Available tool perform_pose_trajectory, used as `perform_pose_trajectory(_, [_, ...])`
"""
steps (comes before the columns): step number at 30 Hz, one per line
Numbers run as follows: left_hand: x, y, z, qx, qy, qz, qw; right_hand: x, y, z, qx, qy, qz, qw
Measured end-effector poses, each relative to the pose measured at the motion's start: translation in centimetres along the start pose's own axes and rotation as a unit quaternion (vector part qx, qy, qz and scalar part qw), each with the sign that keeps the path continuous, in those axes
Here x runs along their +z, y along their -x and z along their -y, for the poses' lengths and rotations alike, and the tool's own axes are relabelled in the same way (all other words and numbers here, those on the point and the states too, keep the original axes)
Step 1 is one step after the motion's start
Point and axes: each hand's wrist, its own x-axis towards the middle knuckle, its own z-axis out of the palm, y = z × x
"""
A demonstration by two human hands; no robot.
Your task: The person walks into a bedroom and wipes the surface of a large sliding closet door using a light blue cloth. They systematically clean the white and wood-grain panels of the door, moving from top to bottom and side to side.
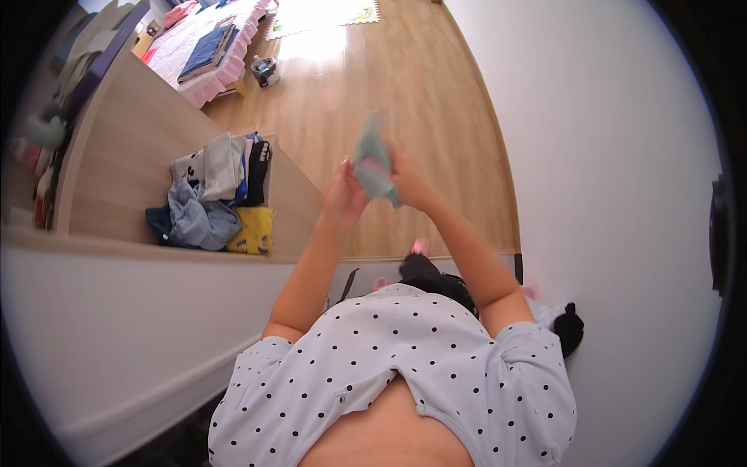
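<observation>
A small grey-green cloth [373, 180], blurred by motion, is held up in front of me above the wooden floor. My right hand [409, 180] is closed on its right side. My left hand [347, 193] is at the cloth's left edge, with fingers curled against it. Part of the cloth sticks up above both hands, and a corner hangs below. Blur hides the exact grip of the fingertips.
To the left, a wooden cabinet [124, 148] holds folded and heaped clothes [204, 214] and a yellow fabric item [251, 232]. Beyond are a pink-covered bed [167, 54] and a small bin [264, 71]. A white wall [607, 156] runs along the right.
</observation>
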Motion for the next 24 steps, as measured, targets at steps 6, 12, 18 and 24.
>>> perform_pose_trajectory(6, [-0.2, -11.1, -2.6, -0.059, 0.144, 0.043, 0.987, -4.7, -15.1, -2.2, -0.176, 0.067, 0.09, 0.978])
perform_pose_trajectory(12, [5.0, -25.3, -5.6, 0.129, 0.101, 0.067, 0.984, -2.9, -30.4, -8.9, 0.141, -0.786, 0.147, 0.584])
perform_pose_trajectory(18, [1.8, -35.8, -10.2, 0.186, 0.222, 0.084, 0.953, 4.0, -41.3, -12.4, 0.121, -0.702, 0.229, 0.664])
perform_pose_trajectory(24, [-6.3, -45.4, -17.6, 0.239, 0.244, 0.065, 0.938, 6.1, -50.8, -16.2, -0.043, -0.514, 0.248, 0.82])
